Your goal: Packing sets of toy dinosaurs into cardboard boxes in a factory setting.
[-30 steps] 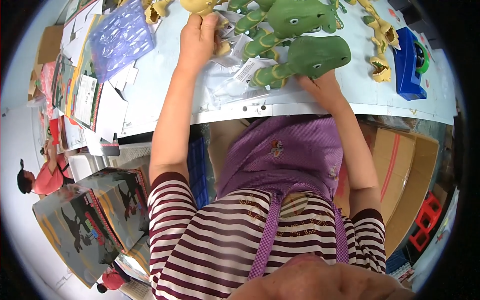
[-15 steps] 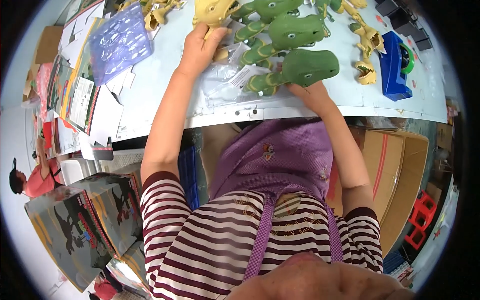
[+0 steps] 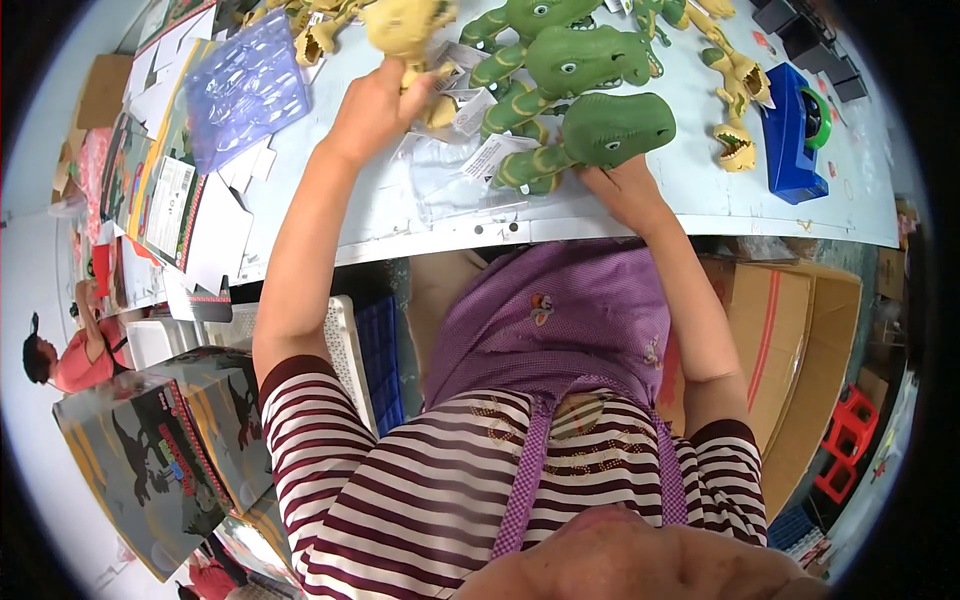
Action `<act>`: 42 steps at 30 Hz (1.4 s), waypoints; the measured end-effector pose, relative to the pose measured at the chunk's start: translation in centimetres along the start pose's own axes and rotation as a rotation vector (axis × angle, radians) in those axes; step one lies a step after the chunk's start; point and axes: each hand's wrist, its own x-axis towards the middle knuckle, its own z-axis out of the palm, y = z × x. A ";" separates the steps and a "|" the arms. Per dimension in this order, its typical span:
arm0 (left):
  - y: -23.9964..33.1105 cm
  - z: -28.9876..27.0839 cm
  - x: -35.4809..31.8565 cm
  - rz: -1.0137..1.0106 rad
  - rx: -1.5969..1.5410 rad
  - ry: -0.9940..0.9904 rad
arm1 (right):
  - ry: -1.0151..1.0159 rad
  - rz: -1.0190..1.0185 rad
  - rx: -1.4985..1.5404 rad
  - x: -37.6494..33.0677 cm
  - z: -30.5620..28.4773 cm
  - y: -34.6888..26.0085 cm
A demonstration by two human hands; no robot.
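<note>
The yellow dinosaur (image 3: pixel 400 28), its head blurred, is to the left of the nearest green dinosaur (image 3: pixel 618 132) and farther across the table (image 3: pixel 715 200). The left hand (image 3: pixel 372 115) is closed around its narrow lower part, thumb on one side and fingers on the other; the head sits just beyond the grip, clear of the fingertips.

The right hand (image 3: pixel 628 195) is underneath the head of the nearest green dinosaur, on the person's side of it. Its fingers are mostly hidden there, so how far they are bent, and whether they grip the toy or only touch it, I cannot tell.

Just left of that same green dinosaur are a white tag (image 3: pixel 496 156) and a clear plastic bag (image 3: pixel 440 185). Right behind it stand a second green dinosaur (image 3: pixel 590 62) and a third green dinosaur (image 3: pixel 545 12), heads turned the same way. To its right lie more yellow dinosaurs (image 3: pixel 736 150), then a blue tape dispenser (image 3: pixel 790 150). Well to its left is a clear bluish plastic sheet with moulded hollows (image 3: pixel 245 90). Nearer the person than it, below the table, an open cardboard box (image 3: pixel 790 350) stands to the right.
</note>
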 end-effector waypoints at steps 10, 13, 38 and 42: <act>0.4 -0.1 0.4 0.180 0.078 -0.054 | 0.011 -0.026 0.098 -0.2 0.1 0.3; -0.1 -0.1 1.0 0.120 -0.029 -0.079 | -0.015 0.023 0.133 -0.3 0.3 0.7; 1.3 -5.1 -10.4 -0.420 -1.135 0.626 | 0.232 0.112 0.119 -0.1 1.2 2.0; 1.3 -4.6 -12.5 -0.354 -0.988 0.608 | 0.235 0.060 0.038 -0.1 1.2 1.9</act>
